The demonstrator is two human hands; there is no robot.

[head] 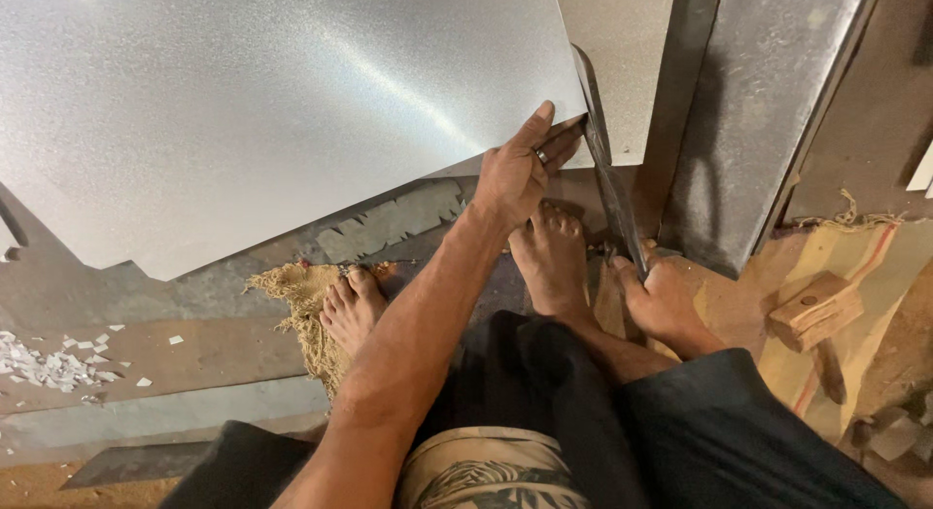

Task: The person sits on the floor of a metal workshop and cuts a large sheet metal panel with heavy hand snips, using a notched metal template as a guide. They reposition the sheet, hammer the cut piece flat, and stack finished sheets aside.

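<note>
Left hand (513, 174) pinches the lower corner of a large shiny metal sheet (272, 101), feeding it into long floor shears (607, 169). Right hand (661, 300) grips the shear handle low down. The cut looks barely begun; paper-like scraps (53, 363) lie on the floor.

Shiny metal sheet (272, 110), shear blade (607, 169) at edge

Workshop floor (194, 349), worn grey-brown, patched with lighter strips. Frayed burlap mat (306, 295) lying on it. White scraps (53, 365) scattered at left edge. Heavy steel beam (768, 101) rising at right. Yellowish sacking (865, 266) with red stripe under wooden mallet (812, 310). Warm light; glare from upper left.
</note>
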